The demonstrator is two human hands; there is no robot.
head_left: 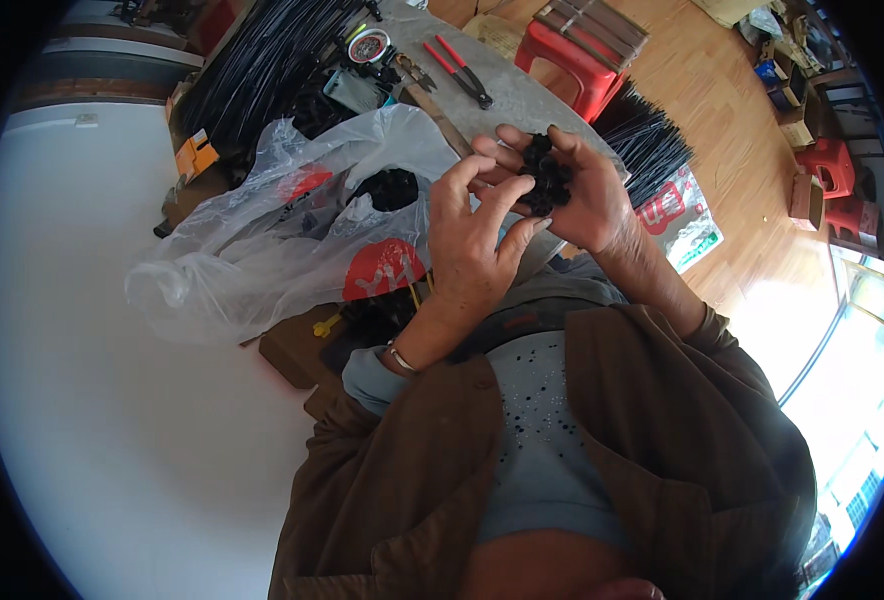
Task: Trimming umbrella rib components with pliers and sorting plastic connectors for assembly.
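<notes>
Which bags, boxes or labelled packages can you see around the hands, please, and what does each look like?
Clear plastic bag: left of the hands, crumpled, with red printed patches.
Printed sack: on the floor to the right, flat, white with red and green.
Small orange box: upper left, by the bundled black rods.
</notes>
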